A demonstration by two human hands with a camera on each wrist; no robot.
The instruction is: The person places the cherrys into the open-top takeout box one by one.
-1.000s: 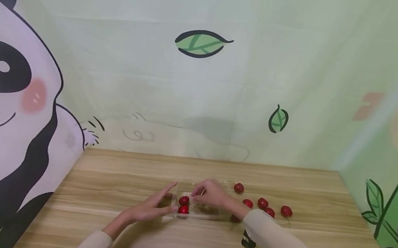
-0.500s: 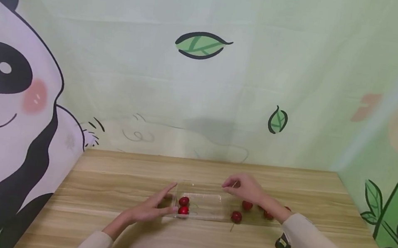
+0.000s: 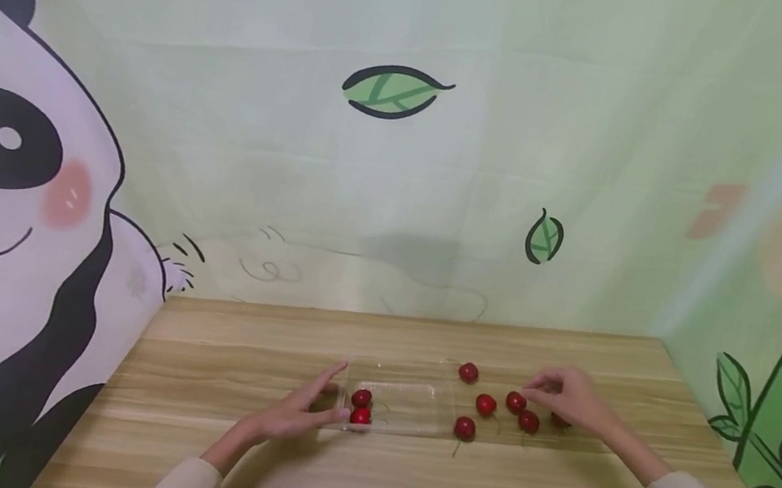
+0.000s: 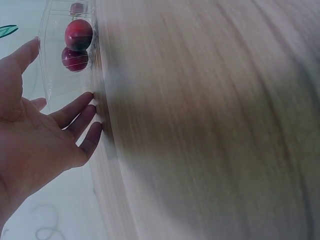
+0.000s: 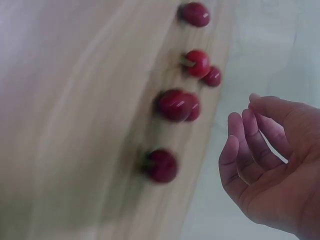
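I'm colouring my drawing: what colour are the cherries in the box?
Red; the cherries in the clear plastic box show best in the left wrist view.

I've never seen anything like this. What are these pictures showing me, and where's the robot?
There's no robot, just a person's two bare hands. The wide picture comes from a camera worn on the head, looking forward and down; the other two come from cameras on each wrist.

On the wooden table is a clear plastic box with two cherries inside. Six loose cherries lie to its right.

The left hand touches the box's left end, fingers spread. The right hand is over the loose cherries, and no cherry shows in its grasp.
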